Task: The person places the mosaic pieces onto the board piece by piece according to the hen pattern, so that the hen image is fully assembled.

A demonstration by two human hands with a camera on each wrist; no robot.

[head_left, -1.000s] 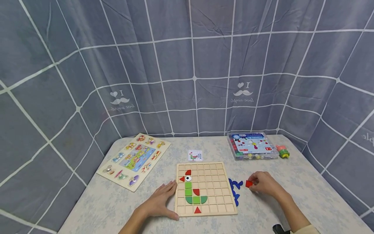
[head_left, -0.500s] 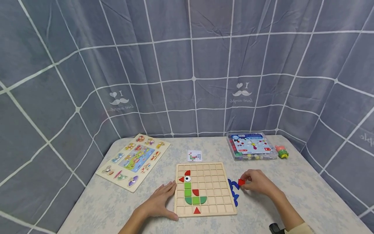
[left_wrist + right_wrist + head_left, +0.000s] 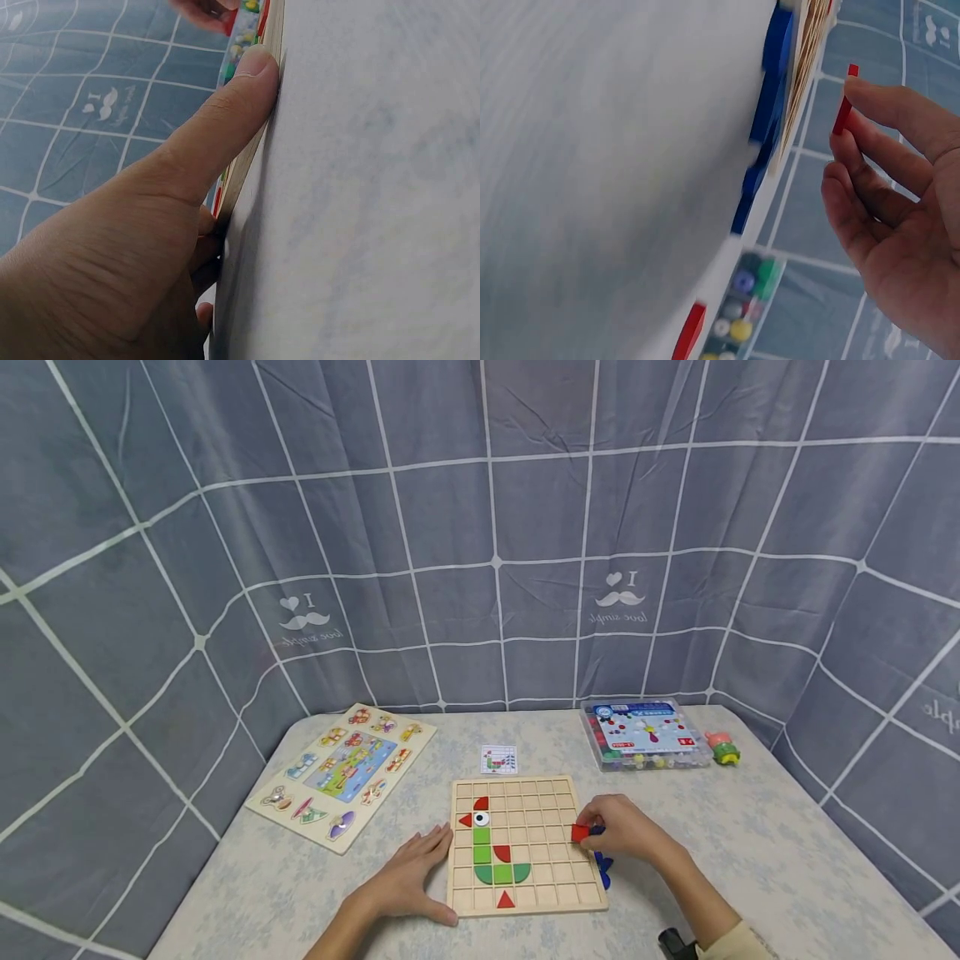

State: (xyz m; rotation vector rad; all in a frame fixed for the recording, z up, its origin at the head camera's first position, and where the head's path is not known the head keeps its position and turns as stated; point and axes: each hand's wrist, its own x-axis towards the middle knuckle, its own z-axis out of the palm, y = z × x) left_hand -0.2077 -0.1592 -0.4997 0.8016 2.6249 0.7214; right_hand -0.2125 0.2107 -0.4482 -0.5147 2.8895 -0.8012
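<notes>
My right hand [image 3: 621, 828] pinches a red square tile [image 3: 579, 833] between thumb and fingers, over the right edge of a wooden grid board [image 3: 542, 835]. In the right wrist view the red tile [image 3: 844, 112] is seen edge-on, raised off the table. Along the board's left side lies my left hand [image 3: 405, 878], fingers extended, its thumb at the near corner. Red and green pieces and a white eye tile [image 3: 482, 818] form a bird shape on the grid's left part. Blue pieces [image 3: 603, 870] lie beside the board's right edge, partly hidden by my right hand.
Behind the board is a small picture card [image 3: 498, 759]. A wooden picture puzzle [image 3: 300, 785] lies at the left. Back right stand a clear plastic box [image 3: 645, 735] and a small pink-and-green toy [image 3: 723, 749]. Another red piece [image 3: 689, 331] shows in the right wrist view.
My right hand has carried the red tile leftward, from the table right of the blue pieces to over the board's right edge. My left hand stays at the board's left side.
</notes>
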